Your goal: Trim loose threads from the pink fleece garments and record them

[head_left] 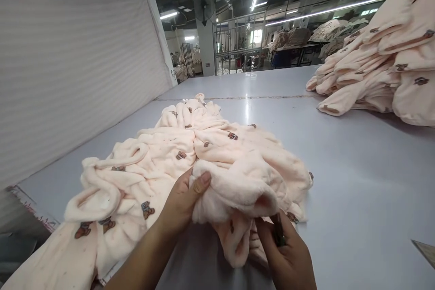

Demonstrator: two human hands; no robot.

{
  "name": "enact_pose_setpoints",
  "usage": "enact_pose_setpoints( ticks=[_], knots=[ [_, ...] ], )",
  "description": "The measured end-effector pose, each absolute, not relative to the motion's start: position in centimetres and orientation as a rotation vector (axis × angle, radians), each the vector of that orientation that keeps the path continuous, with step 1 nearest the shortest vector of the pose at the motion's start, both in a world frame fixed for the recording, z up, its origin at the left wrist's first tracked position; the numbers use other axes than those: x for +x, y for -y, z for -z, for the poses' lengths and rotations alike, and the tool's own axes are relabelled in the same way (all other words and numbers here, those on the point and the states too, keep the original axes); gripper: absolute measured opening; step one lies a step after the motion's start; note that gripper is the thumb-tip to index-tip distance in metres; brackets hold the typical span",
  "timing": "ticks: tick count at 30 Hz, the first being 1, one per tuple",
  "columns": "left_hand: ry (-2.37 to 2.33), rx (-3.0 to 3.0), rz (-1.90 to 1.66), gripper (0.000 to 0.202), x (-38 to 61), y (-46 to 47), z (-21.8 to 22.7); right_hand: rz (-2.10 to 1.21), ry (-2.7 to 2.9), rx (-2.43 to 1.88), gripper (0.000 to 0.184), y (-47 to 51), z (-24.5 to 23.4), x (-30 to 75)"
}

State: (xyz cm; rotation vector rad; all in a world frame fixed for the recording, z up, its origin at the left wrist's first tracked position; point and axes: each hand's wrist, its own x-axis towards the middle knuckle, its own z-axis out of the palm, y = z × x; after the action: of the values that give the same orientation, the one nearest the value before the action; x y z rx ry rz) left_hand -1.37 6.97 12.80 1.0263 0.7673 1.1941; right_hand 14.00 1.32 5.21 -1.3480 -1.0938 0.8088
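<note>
A pale pink fleece garment (190, 154) printed with small brown bears lies crumpled on the grey table (356, 181). My left hand (183, 201) pinches a fold of this fleece, thumb on top. Low at the near edge, my right hand (288, 251) is closed round a small dark tool (278, 233), held against the underside of the same fold. I cannot make out what the tool is.
A tall stack of the same pink fleece pieces (380, 63) stands at the far right of the table. A white striped cloth screen (74, 72) runs along the left side. Metal racks and other work tables (265, 41) fill the background.
</note>
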Motion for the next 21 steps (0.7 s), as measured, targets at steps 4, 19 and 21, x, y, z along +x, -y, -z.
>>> enact_pose_setpoints(
  ticks=[4,19,21],
  knots=[
    [-0.763,1.082,-1.128,0.032,-1.9,-5.9,-11.9,-0.777,1.036,-1.369,0.03,-1.0,-5.0,13.2],
    [-1.37,2.444,-1.11,0.03,-3.5,-7.8,-11.5,-1.049,1.111,-1.351,0.032,0.1,-6.4,17.9],
    [-1.076,2.532,-0.898,0.031,-1.7,-5.9,-11.7,-1.069,1.099,-1.348,0.031,0.0,-6.7,17.9]
  ],
)
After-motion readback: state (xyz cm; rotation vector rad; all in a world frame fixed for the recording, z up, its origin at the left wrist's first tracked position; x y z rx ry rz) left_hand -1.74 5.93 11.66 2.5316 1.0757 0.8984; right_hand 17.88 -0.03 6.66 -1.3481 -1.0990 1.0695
